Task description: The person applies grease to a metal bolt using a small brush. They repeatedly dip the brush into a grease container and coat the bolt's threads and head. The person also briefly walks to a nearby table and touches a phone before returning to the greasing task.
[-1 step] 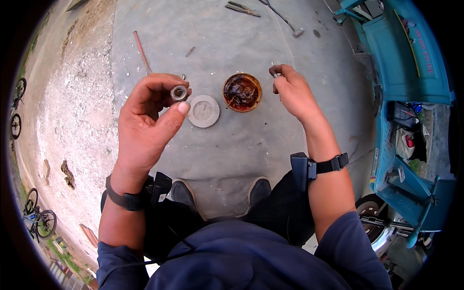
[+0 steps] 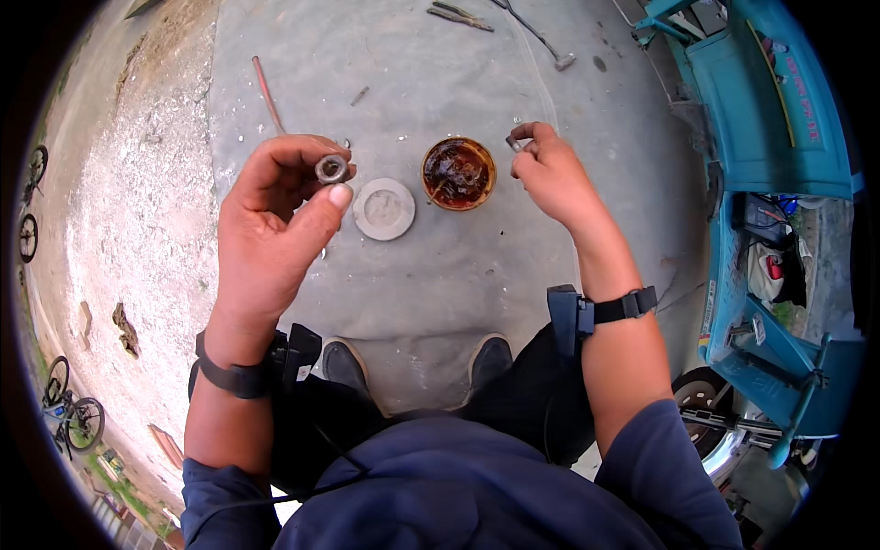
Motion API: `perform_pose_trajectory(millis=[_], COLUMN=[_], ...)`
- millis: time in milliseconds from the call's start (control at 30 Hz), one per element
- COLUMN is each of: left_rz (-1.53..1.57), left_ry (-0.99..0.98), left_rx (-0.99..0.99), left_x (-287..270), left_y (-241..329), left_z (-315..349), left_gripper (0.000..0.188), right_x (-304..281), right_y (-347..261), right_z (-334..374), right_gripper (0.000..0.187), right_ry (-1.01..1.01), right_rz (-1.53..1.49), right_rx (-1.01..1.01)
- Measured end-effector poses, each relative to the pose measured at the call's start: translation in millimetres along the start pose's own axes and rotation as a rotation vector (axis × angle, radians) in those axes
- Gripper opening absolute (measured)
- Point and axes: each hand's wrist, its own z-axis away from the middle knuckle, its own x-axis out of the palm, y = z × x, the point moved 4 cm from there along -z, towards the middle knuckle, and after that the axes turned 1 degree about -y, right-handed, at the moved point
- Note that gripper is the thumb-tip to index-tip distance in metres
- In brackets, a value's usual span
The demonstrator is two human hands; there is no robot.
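A small ring-shaped metal part (image 2: 332,169), its hole facing up, is pinched between the thumb and fingers of my left hand (image 2: 270,215). My right hand (image 2: 555,174) is closed on a small, greyish metal piece (image 2: 514,143); its end shows at the fingertips, and the rest is hidden. Between my hands stands a round tin (image 2: 494,179) of dark reddish-brown grease (image 2: 458,172). A round grey lid (image 2: 384,209) lies on the ground just right of my left hand, apart from the tin.
On the grey ground sheet lie a reddish rod (image 2: 267,94), pliers-like tools (image 2: 461,16) and a hammer (image 2: 562,61). A turquoise vehicle (image 2: 747,101) stands along the right side, with a wheel (image 2: 704,403). Bicycles (image 2: 71,417) are at the far left.
My left hand has shifted slightly left and tilted the ring-shaped part. My right fingers have turned a little, and more of the small metal piece shows.
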Motion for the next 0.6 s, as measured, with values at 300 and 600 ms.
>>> perform_pose_trajectory(millis=[300, 600], left_rz=[-0.013, 0.042], left_ry=[0.034, 0.077], left_rx=[-0.109, -0.032], left_x=[-13, -20], left_y=[5, 8], left_z=[4, 4], left_gripper=[0.024, 0.023], right_x=[40, 56], right_y=[31, 37], right_z=[-7, -26], right_gripper=[0.026, 0.023], right_ry=[-0.07, -0.041], right_rz=[0.293, 0.37], right_rx=[0.012, -0.055])
